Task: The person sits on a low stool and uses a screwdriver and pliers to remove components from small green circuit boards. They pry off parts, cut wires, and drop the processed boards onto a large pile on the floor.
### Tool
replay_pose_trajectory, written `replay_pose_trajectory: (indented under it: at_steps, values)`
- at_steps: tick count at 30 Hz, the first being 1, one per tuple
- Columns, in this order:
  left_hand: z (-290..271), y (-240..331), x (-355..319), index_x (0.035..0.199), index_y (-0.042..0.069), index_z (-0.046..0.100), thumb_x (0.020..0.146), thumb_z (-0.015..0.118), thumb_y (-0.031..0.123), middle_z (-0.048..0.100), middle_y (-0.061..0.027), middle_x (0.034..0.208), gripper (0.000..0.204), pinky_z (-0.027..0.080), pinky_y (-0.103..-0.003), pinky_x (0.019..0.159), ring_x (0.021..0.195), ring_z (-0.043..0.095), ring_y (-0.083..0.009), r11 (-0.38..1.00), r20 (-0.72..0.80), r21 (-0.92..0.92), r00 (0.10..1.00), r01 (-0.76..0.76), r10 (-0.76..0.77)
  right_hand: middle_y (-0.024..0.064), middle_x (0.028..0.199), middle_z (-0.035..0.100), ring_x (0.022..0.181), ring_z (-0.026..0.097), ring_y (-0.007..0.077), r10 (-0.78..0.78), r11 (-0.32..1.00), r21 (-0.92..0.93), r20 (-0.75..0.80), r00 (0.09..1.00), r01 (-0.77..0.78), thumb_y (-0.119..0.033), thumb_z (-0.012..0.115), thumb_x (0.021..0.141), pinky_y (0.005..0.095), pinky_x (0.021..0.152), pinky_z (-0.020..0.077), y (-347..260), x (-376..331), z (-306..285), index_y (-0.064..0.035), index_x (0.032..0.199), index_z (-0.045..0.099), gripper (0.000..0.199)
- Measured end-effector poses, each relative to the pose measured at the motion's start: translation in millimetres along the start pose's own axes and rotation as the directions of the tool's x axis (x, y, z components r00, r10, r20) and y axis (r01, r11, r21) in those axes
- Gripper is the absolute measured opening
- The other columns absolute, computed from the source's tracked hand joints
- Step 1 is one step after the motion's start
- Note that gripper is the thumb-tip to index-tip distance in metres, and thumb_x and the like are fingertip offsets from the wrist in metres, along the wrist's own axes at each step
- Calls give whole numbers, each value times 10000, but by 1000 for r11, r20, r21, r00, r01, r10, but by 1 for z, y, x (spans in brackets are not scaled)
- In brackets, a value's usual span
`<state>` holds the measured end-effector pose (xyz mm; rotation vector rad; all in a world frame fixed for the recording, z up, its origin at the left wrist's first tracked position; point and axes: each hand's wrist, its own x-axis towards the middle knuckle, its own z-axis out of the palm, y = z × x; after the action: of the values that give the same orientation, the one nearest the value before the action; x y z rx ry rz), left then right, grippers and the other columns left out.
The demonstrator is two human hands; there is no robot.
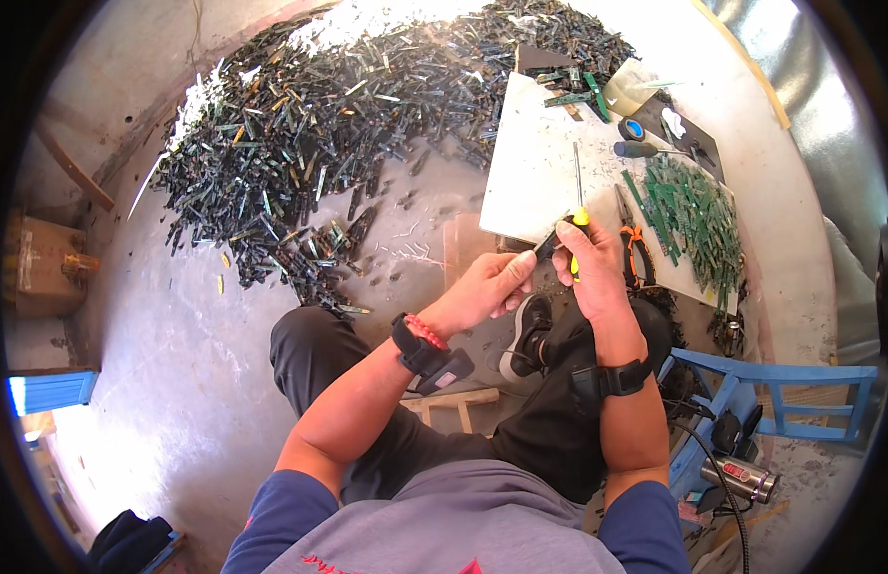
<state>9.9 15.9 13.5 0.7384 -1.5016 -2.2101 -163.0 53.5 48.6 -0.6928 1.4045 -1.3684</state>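
My left hand [496,287] pinches one end of a thin dark strip [547,247], and the strip's other end meets my right fingers. My right hand [595,268] is closed around a screwdriver with a yellow and black handle [581,218]; its metal shaft points away from me over a white board [525,167]. Both hands are close together above the board's near edge. Just right of my right hand lie pliers with orange and black handles [639,256]. Beyond them, green strips [692,215] are heaped on the board's right side.
A large pile of dark strips [300,143] covers the floor at the far left. A dark-handled screwdriver [637,149], a blue tape roll [631,129] and a translucent container [630,88] stand farther back. At right are a blue wooden stool [778,368] and a metal flask [742,478].
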Motion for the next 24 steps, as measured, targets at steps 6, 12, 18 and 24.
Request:
replay_pose_trajectory:
  at_steps: [6,12,18,24]
  values:
    - [7,1,-2,799,63,526,988,368,472,464,27,596,477,300,-211,428,470,374,-47,999,-8,38,1000,19,-18,18,660,561,504,513,64,-19,999,-43,57,998,22,-88,573,864,186,382,352,5,1,-4,-19,897,584,77]
    - [3,-3,1,785,60,519,992,333,487,471,10,575,509,312,-218,425,457,383,-60,998,-41,58,999,-16,19,43,685,591,491,539,82,-15,1000,-8,8,1000,15,-53,571,838,186,373,356,0,-2,3,-10,869,583,54]
    - [4,-2,0,749,61,498,991,363,471,456,13,531,495,311,-225,406,433,389,-61,999,-89,30,996,13,-10,54,683,599,497,563,96,-15,999,-29,-44,999,14,-45,580,828,187,362,351,-1,-4,9,-13,859,578,45]
    - [5,0,-1,746,60,497,991,350,483,452,7,522,510,316,-224,396,422,392,-66,999,-87,-30,995,37,-40,53,687,598,484,550,91,-60,998,8,-30,998,60,-35,574,840,187,360,349,-1,-9,10,-25,844,558,19]
